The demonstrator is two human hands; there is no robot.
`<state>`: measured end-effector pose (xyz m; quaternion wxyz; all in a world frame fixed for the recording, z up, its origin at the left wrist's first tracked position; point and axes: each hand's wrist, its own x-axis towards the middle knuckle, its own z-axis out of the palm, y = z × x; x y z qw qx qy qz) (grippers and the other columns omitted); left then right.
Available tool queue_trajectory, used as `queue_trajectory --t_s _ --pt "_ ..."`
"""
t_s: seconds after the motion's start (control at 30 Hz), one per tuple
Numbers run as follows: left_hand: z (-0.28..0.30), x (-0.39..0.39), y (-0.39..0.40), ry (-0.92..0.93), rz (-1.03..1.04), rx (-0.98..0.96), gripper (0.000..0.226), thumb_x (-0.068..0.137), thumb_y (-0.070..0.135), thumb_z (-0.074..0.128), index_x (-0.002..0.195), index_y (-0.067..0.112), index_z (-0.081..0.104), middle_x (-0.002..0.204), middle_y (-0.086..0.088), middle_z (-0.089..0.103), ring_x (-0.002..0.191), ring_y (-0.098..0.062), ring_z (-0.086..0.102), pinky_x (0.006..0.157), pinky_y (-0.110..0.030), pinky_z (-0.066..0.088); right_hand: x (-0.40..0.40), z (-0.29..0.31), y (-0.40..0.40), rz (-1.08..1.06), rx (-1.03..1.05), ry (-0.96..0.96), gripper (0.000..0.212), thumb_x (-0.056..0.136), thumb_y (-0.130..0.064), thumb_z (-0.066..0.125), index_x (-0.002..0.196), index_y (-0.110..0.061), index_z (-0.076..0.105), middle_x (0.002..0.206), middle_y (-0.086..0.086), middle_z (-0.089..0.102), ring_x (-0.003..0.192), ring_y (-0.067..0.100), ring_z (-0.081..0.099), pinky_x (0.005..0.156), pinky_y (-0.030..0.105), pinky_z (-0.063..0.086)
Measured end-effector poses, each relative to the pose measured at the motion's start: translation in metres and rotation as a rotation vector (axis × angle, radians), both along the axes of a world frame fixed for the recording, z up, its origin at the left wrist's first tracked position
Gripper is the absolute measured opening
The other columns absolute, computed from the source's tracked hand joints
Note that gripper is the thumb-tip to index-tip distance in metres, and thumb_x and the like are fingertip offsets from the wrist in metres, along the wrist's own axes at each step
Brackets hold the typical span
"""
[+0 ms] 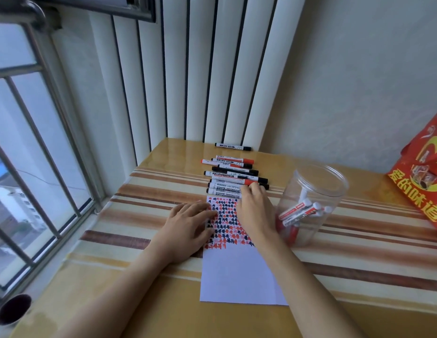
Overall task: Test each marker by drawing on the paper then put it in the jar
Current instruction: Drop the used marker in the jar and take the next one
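A white paper [237, 274] lies on the table, its upper half filled with red and dark blue marks. My left hand [190, 220] rests flat on the paper's left edge, fingers straight. My right hand [255, 206] reaches over the paper's top, and its fingertips curl on the nearest marker [223, 190] in a row of several red and black whiteboard markers [233, 172]. Whether it grips that marker I cannot tell. A clear plastic jar [310, 206] stands right of the paper, open at the top, with several markers inside. One black marker [233, 146] lies apart near the wall.
A red printed bag [422, 181] stands at the table's right edge. A striped glossy cloth [144, 203] covers the table. A barred window [29, 167] is on the left, and a dark round cup [13, 309] sits at the near left corner.
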<state>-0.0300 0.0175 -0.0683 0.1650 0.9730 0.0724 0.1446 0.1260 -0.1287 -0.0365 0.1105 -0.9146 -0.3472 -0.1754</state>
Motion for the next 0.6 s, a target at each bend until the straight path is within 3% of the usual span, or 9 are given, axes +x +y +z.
queue_trajectory --t_s 0.17,0.43,0.53,0.6 --pt "0.001 0.000 -0.002 -0.024 0.005 0.008 0.053 0.096 0.060 0.032 0.144 0.041 0.046 0.153 0.016 0.038 0.143 -0.006 0.030 0.119 -0.033 0.009 -0.001 -0.001 -0.004 0.020 -0.058 -0.025 0.029 0.097 -0.006 0.059 0.125 -0.007 0.068 0.135 0.008 0.061 0.121 0.026 0.053 0.099 0.037 0.052" --pt "0.003 -0.001 -0.003 -0.028 -0.003 -0.036 0.056 0.095 0.064 0.031 0.144 0.042 0.047 0.158 0.014 0.031 0.149 -0.006 0.018 0.121 -0.036 0.007 -0.017 0.006 -0.021 0.149 -0.033 0.064 0.020 0.101 -0.011 0.062 0.120 -0.015 0.058 0.115 -0.001 0.067 0.105 0.018 0.059 0.084 0.033 0.052" --pt "0.006 -0.002 -0.003 -0.059 -0.029 -0.064 0.050 0.099 0.060 0.033 0.143 0.043 0.049 0.161 0.015 0.028 0.151 0.000 0.009 0.123 -0.044 0.010 -0.033 0.007 -0.031 0.213 0.217 0.305 0.018 0.102 -0.017 0.063 0.120 -0.017 0.064 0.107 -0.006 0.064 0.087 0.009 0.057 0.075 0.021 0.045" --pt "0.009 -0.004 -0.004 -0.096 -0.059 -0.089 0.049 0.100 0.059 0.032 0.142 0.043 0.051 0.158 0.015 0.034 0.150 0.000 0.013 0.122 -0.043 0.012 -0.044 0.007 -0.036 0.277 0.435 0.561 0.015 0.101 -0.015 0.065 0.115 -0.018 0.069 0.101 -0.004 0.068 0.079 0.007 0.063 0.070 0.018 0.050"
